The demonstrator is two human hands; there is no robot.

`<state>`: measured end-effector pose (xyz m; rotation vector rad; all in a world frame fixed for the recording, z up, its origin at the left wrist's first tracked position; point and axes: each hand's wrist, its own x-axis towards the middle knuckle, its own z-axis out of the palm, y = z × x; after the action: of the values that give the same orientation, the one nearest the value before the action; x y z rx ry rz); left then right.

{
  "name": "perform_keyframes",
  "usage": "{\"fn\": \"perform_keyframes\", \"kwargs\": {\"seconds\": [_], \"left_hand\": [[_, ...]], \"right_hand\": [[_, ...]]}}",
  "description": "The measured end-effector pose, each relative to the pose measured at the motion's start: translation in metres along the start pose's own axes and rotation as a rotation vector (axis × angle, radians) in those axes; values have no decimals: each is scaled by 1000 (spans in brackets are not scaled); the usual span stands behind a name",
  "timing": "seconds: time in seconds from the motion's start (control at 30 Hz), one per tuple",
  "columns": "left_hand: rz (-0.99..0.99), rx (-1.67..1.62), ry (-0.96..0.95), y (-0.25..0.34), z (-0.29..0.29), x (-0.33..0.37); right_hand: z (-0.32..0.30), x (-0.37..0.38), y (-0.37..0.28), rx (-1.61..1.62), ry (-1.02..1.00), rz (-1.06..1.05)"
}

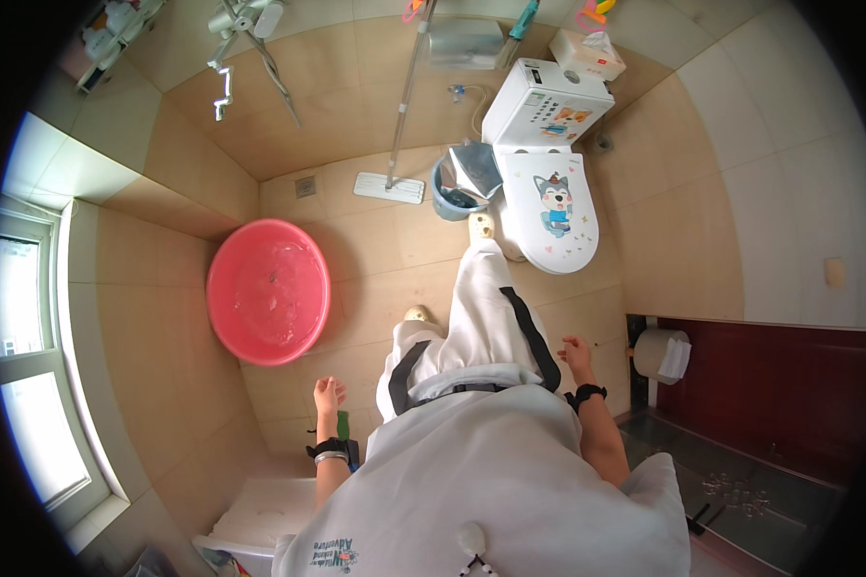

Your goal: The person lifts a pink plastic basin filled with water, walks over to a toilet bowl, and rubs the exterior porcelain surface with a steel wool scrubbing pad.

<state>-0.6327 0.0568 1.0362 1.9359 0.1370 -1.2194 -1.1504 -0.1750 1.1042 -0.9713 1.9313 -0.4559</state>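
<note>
The person stands over the tiled floor (375, 279) with both arms lowered. The left hand (329, 394) hangs free, its fingers loosely curled, and nothing shows in it. The right hand (575, 356) hangs likewise, fingers slightly bent and apart from everything around it.

Nearest the left hand, though not touching it, is a round pink washbasin (233, 293), standing along the left edge of the floor; glints inside suggest clear water. It looks like thin, smooth plastic: light in itself but heavier with water, apt to flex, slippery where wet and unlikely to break easily. The best hold would be with two hands at opposite sides of the rim, keeping it level so the water does not slop.

Near the right hand, by the floor's right edge, a toilet roll (659, 356) hangs with a loose end; it should be light, soft and easily torn, best taken by that end. Towards the floor's far edge are a white flat mop head (390, 188), a blue waste bin (450, 208) and, touching or close beside the bin, a toilet with its lid (550, 231) down.
</note>
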Motion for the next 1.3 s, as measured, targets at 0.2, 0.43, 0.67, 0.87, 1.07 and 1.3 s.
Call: {"fn": "perform_keyframes", "kwargs": {"seconds": [0.2,0.43,0.67,0.87,1.07,1.3], "left_hand": [[19,-35,-14,-6,-4,21],[42,-85,28,-25,11,-16],[-25,-255,276,-127,-1,-114],[-15,-262,490,-199,39,-241],[169,-292,654,-256,96,-371],[149,-520,996,-337,117,-478]], "right_hand": [[2,2,5,15,-41,-27],[-4,30,5,-171,-150,-178],[11,70,5,-228,-395,-273],[6,89,7,-382,-686,-479],[-38,104,61,-581,-855,-462],[-24,57,80,-880,-1063,-553]]}}
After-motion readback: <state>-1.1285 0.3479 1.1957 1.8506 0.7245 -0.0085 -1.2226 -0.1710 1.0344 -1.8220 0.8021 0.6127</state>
